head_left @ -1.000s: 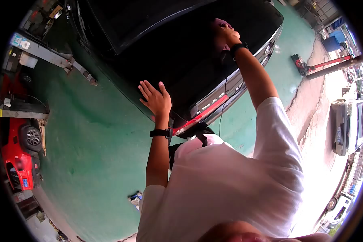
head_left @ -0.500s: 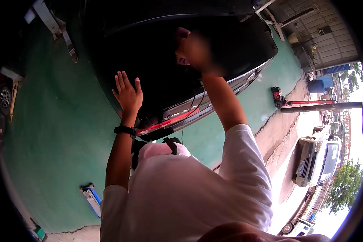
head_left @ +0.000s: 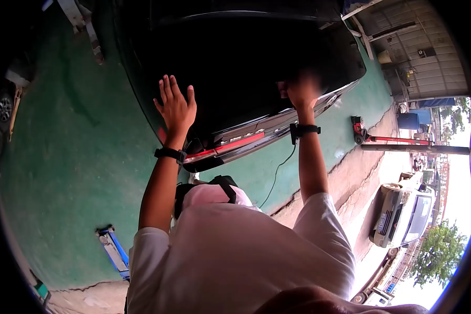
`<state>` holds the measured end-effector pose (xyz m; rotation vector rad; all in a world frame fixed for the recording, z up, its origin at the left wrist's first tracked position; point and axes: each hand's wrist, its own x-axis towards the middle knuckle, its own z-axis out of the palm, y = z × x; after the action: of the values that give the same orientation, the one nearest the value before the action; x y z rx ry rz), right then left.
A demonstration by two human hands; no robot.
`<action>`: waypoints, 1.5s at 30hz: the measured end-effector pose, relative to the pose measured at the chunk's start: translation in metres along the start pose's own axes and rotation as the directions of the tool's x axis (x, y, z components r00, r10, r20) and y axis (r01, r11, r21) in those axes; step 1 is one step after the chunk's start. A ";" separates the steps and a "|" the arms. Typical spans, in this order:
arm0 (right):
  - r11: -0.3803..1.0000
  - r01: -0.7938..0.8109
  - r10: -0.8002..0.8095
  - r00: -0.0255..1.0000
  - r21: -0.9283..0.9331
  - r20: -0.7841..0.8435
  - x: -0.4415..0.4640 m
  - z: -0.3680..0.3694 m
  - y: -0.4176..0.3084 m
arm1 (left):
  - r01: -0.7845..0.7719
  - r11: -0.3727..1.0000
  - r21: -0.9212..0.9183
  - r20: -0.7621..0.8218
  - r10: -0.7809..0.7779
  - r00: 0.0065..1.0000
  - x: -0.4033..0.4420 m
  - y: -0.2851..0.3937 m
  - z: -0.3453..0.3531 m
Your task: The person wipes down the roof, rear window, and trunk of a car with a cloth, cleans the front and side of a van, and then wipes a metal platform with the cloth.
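A black car [head_left: 230, 63] with a red light strip [head_left: 225, 145] along its rear edge stands in front of me. My left hand [head_left: 177, 107] is open, fingers stretched out, over the car's left rear corner; it looks laid flat on the dark panel. My right hand [head_left: 302, 91] is by the right part of the rear edge, partly blurred. A pinkish cloth [head_left: 282, 89] shows beside its fingers, pressed to the car under the hand. Black bands circle both wrists, and a thin cable [head_left: 281, 166] hangs from the right one.
Green floor surrounds the car. A blue floor jack [head_left: 113, 250] lies at lower left and a red jack [head_left: 359, 131] at right. A post [head_left: 413, 149] runs near it. Farther right stand a parked light-coloured vehicle [head_left: 403, 217] and blue bins [head_left: 409, 120].
My right hand has moved right and toward the car's rear edge with the cloth. My left hand stays spread over the corner, shifted slightly in view.
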<state>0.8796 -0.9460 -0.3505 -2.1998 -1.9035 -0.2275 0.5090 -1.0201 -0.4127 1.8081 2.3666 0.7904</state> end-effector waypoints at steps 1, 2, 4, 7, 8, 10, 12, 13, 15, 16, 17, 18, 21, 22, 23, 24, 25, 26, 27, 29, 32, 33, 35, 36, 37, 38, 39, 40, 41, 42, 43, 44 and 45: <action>0.978 0.202 -0.208 0.957 -0.049 -0.202 -0.016 0.019 -0.005 | 0.006 1.000 0.006 -0.002 -0.006 1.000 0.001 0.000 0.002; 0.989 0.145 -0.146 0.974 -0.018 -0.173 -0.039 0.003 -0.038 | 0.003 1.000 0.000 0.008 -0.003 1.000 0.000 0.001 0.002; 0.979 0.185 -0.173 0.976 0.080 -0.135 -0.079 -0.023 -0.101 | -0.015 1.000 -0.002 -0.025 0.015 1.000 -0.001 0.000 0.003; 0.930 0.365 -0.348 0.915 0.049 -0.207 -0.119 -0.015 -0.160 | -0.021 0.999 -0.026 -0.034 0.020 0.999 0.000 -0.003 0.008; 0.916 0.397 -0.391 0.916 0.057 -0.090 -0.128 -0.018 -0.183 | -0.062 0.998 0.013 -0.065 0.063 0.996 0.000 -0.012 0.018; 0.865 0.500 -0.501 0.862 0.039 0.078 -0.155 -0.036 -0.220 | -0.030 1.000 -0.001 -0.056 0.030 0.998 0.001 -0.014 0.013; 0.812 0.578 -0.571 0.816 -0.083 0.093 -0.172 -0.009 -0.238 | -0.019 0.999 -0.045 -0.055 0.016 0.998 -0.001 -0.004 0.011; 0.813 0.565 -0.543 0.823 -0.140 0.167 -0.173 -0.006 -0.240 | -0.001 0.999 -0.050 -0.048 -0.001 0.999 0.000 -0.004 0.012; 0.806 0.589 -0.589 0.808 -0.067 0.014 -0.172 -0.008 -0.225 | 0.012 0.998 -0.056 -0.048 -0.015 0.999 0.002 -0.005 0.013; 0.785 0.620 -0.612 0.779 0.014 -0.138 -0.171 -0.010 -0.218 | 0.013 0.998 -0.056 -0.055 -0.016 0.998 0.002 -0.005 0.012; 0.787 0.617 -0.609 0.780 0.014 -0.145 -0.170 -0.011 -0.208 | 0.011 0.999 -0.052 -0.056 -0.014 0.998 0.000 -0.005 0.013; 0.751 0.652 -0.630 0.755 0.110 -0.181 -0.166 -0.010 -0.194 | 0.016 0.999 -0.044 -0.050 -0.018 0.999 -0.001 -0.004 0.011; 0.689 0.635 -0.637 0.761 0.350 -0.127 -0.144 -0.022 -0.150 | 0.028 0.999 -0.030 -0.028 -0.029 0.999 -0.001 -0.002 0.008; 0.701 0.613 -0.627 0.773 0.364 -0.094 -0.130 -0.026 -0.134 | 0.037 0.999 -0.016 -0.021 -0.037 0.999 0.000 -0.003 0.010; 0.718 0.583 -0.609 0.790 0.381 -0.063 -0.117 -0.028 -0.118 | 0.040 0.999 -0.008 -0.031 -0.040 0.999 0.001 -0.005 0.011; 0.748 0.594 -0.601 0.796 0.295 -0.079 -0.104 -0.025 -0.097 | 0.043 0.999 -0.013 -0.025 -0.043 0.999 -0.001 -0.004 0.012; 0.771 0.603 -0.596 0.797 0.208 -0.100 -0.086 -0.020 -0.076 | 0.049 0.999 -0.016 -0.024 -0.049 0.998 0.000 -0.005 0.013; 0.795 0.566 -0.564 0.822 0.217 -0.077 -0.065 -0.015 -0.052 | 0.052 0.998 -0.018 -0.015 -0.052 0.999 0.000 -0.006 0.014; 0.774 0.560 -0.567 0.821 0.296 -0.068 -0.039 -0.008 -0.023 | 0.058 0.998 0.012 -0.014 -0.058 0.998 0.000 -0.005 0.011; 0.850 0.495 -0.494 0.868 0.181 -0.053 0.002 -0.010 0.026 | 0.034 0.999 -0.012 -0.050 -0.035 0.998 0.003 -0.016 0.023; 0.935 0.351 -0.354 0.933 0.057 0.062 0.066 -0.002 0.117 | 0.078 0.991 0.109 -0.015 -0.076 0.997 0.007 -0.021 0.029; 0.946 0.307 -0.313 0.949 0.106 0.045 0.087 0.008 0.151 | 0.194 0.955 0.225 0.087 -0.218 0.972 0.002 -0.002 0.013; 0.966 0.250 -0.251 0.968 0.071 0.002 0.117 0.022 0.201 | 0.248 0.942 0.226 0.076 -0.271 0.960 0.000 -0.015 0.018; 0.966 0.248 -0.246 0.969 0.072 -0.037 0.134 0.032 0.230 | 0.319 0.926 0.201 0.078 -0.340 0.937 -0.004 -0.022 0.028; 0.974 0.218 -0.216 0.976 0.069 -0.029 0.147 0.036 0.251 | 0.317 0.924 0.214 0.070 -0.338 0.938 -0.012 -0.028 0.038; 0.986 0.160 -0.160 0.987 0.054 -0.006 0.160 0.039 0.267 | 0.343 0.920 0.188 0.030 -0.354 0.935 -0.023 -0.034 0.050; 0.994 0.107 -0.108 0.994 0.037 0.017 0.171 0.037 0.275 | 0.370 0.915 0.160 -0.011 -0.374 0.928 -0.032 -0.024 0.046; 0.997 0.051 -0.054 0.997 0.056 0.058 0.180 0.039 0.276 | 0.399 0.903 0.158 0.022 -0.407 0.913 -0.041 -0.015 0.045; 0.996 0.056 -0.061 0.996 0.067 0.066 0.190 0.046 0.268 | 0.405 0.898 0.170 0.018 -0.414 0.910 -0.048 -0.008 0.045; 1.000 -0.010 0.011 0.990 -0.007 0.144 0.197 0.047 0.252 | 0.455 0.869 0.194 0.061 -0.474 0.878 -0.053 0.015 0.036; 0.994 -0.071 0.088 0.973 -0.088 0.213 0.197 0.044 0.230 | 0.502 0.837 0.218 0.103 -0.531 0.841 -0.059 0.030 0.032; 0.998 -0.014 0.028 0.966 -0.056 0.255 0.192 0.031 0.197 | 0.533 0.820 0.208 0.102 -0.560 0.822 -0.060 0.039 0.032; 0.999 0.036 -0.027 0.955 -0.023 0.294 0.181 0.021 0.161 | 0.526 0.823 0.212 0.100 -0.554 0.826 -0.062 0.041 0.034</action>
<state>1.0650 -0.7897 -0.3344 -2.3322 -2.0966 0.0748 0.5763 -1.0576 -0.4402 1.0667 2.6948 0.3578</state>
